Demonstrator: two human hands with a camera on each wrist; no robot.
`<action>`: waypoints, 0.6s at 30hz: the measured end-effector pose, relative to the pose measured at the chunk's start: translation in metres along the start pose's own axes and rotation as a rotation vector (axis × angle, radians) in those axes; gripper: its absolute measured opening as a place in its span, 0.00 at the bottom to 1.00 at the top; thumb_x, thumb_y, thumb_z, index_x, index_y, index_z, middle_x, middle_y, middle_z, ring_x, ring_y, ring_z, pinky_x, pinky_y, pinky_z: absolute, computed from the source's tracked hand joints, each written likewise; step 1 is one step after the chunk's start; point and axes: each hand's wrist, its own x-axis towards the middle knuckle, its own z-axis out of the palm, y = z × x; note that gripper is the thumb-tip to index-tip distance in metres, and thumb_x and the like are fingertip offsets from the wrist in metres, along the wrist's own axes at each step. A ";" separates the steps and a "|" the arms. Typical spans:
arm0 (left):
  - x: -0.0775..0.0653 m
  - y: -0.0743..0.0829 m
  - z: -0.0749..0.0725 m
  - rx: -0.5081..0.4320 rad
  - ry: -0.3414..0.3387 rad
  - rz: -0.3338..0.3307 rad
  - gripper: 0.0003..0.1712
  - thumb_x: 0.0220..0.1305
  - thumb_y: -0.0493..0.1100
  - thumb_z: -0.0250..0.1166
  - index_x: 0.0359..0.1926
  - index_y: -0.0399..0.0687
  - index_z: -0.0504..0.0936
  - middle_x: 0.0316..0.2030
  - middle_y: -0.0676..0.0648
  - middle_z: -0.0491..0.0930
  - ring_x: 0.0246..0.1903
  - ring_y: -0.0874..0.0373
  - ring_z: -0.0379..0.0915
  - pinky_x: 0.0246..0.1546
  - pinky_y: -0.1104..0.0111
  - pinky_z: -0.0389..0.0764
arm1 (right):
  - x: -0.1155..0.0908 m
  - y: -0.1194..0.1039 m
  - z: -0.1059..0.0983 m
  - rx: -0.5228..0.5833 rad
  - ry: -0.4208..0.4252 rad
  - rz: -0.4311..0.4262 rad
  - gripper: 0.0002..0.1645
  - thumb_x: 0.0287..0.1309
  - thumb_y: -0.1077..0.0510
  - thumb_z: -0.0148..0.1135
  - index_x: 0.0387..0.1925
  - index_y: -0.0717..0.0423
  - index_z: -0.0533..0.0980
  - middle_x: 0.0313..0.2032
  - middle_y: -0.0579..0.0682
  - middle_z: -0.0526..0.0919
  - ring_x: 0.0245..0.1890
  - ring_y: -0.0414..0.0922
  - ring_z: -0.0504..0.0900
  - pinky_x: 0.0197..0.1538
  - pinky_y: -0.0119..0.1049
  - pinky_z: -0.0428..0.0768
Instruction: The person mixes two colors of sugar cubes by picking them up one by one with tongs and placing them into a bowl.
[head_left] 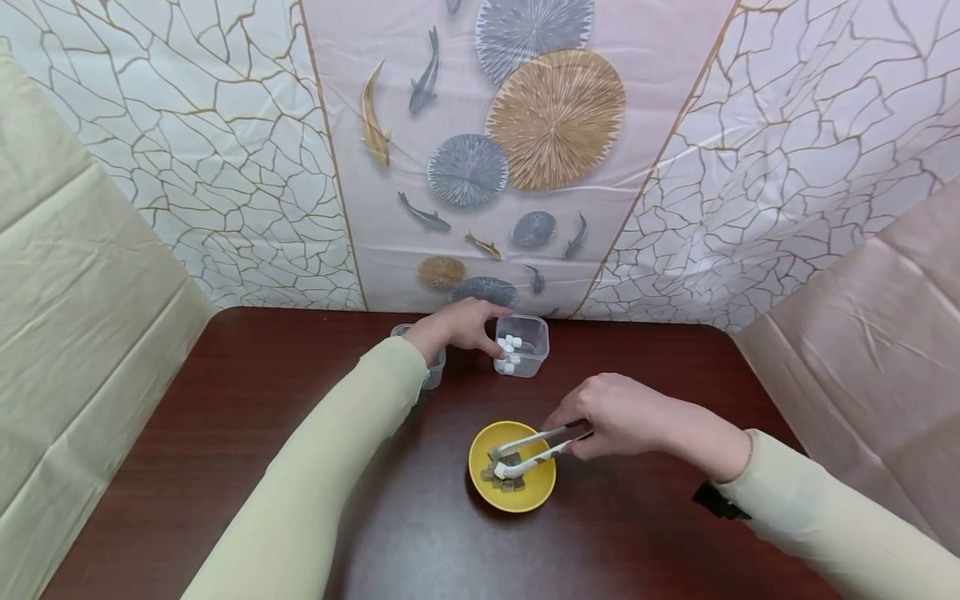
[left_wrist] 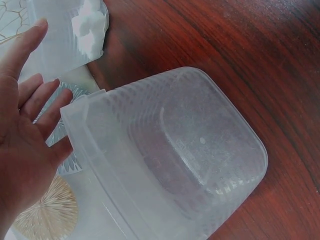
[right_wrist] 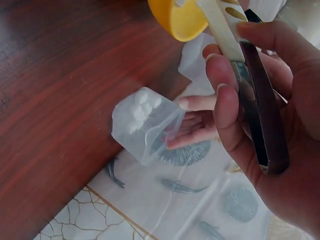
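Note:
My right hand grips a pair of tongs with dark handle ends and pale arms. The tips reach into a yellow bowl that holds several small grey-brown square pieces. Something white shows at one tip; I cannot tell whether it is a loose piece. At the back, my left hand is beside a clear plastic container of small white pieces, thumb and fingers spread apart at its left side. In the left wrist view those fingers look relaxed; contact with the container is unclear.
A second clear container stands left of the first, under the left wrist, partly hidden by the arm in the head view. The dark wooden table is enclosed by a patterned cloth behind and beige cloth at both sides.

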 end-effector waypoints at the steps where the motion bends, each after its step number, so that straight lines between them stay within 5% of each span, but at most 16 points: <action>1: 0.000 0.000 0.000 -0.001 0.001 0.001 0.48 0.66 0.55 0.77 0.81 0.52 0.67 0.77 0.44 0.70 0.77 0.46 0.62 0.77 0.56 0.65 | 0.000 0.000 -0.001 0.002 0.001 0.011 0.19 0.54 0.62 0.74 0.48 0.43 0.91 0.39 0.31 0.90 0.29 0.29 0.77 0.33 0.27 0.76; 11: 0.001 0.000 0.000 0.008 -0.002 0.003 0.48 0.66 0.56 0.77 0.81 0.52 0.68 0.76 0.43 0.71 0.77 0.46 0.63 0.76 0.56 0.66 | -0.004 0.025 -0.028 -0.065 0.163 0.031 0.18 0.55 0.60 0.75 0.49 0.46 0.91 0.40 0.33 0.90 0.34 0.30 0.81 0.38 0.36 0.83; 18: 0.001 0.000 0.001 0.000 -0.003 -0.003 0.48 0.66 0.56 0.77 0.81 0.53 0.67 0.76 0.43 0.71 0.76 0.46 0.64 0.76 0.56 0.66 | -0.001 0.056 -0.053 -0.138 0.206 0.169 0.19 0.55 0.58 0.76 0.51 0.48 0.91 0.39 0.42 0.91 0.34 0.40 0.84 0.40 0.47 0.84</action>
